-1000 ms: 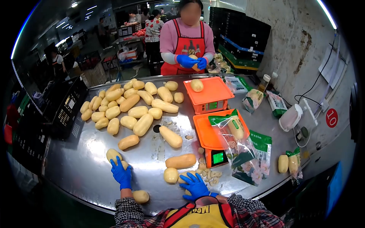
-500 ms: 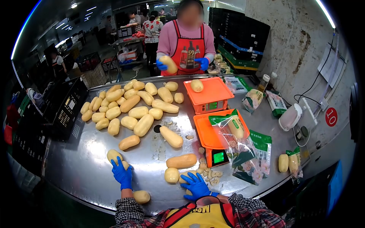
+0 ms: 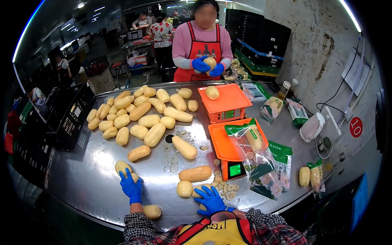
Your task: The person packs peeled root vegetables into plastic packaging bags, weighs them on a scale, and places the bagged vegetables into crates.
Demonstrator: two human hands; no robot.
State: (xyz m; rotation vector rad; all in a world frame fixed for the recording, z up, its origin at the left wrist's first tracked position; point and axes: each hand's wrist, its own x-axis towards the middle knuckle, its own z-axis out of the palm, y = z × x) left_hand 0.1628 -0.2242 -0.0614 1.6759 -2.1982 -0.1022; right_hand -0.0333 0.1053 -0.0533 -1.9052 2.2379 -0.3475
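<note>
My left hand [image 3: 131,190], in a blue glove, is closed around a peeled lotus root [image 3: 134,177] low on the left of the table. Against its fingertips lies a second lotus root [image 3: 122,166]. Beside the wrist rests a short lotus root piece [image 3: 152,211]. My right hand [image 3: 211,201], gloved in blue, lies with fingers spread over a pale lotus root [image 3: 201,190] and touches it. Part of another piece [image 3: 203,207] shows under the palm. Close by are a round-ended lotus root [image 3: 184,188], a browner long one [image 3: 195,173] and cut-off slices [image 3: 230,188].
Many lotus roots [image 3: 141,109] are heaped at the back left. Two orange scales [image 3: 222,141] [image 3: 216,104] stand right of centre; the nearer bears a bagged lotus root [image 3: 254,139]. Printed bags [image 3: 281,163] lie beside it. Opposite stands a co-worker [image 3: 204,45]. A black crate [image 3: 71,116] borders the left.
The co-worker has brought both gloved hands together around a lotus root, which was in one hand before. My own hands have stayed in place.
</note>
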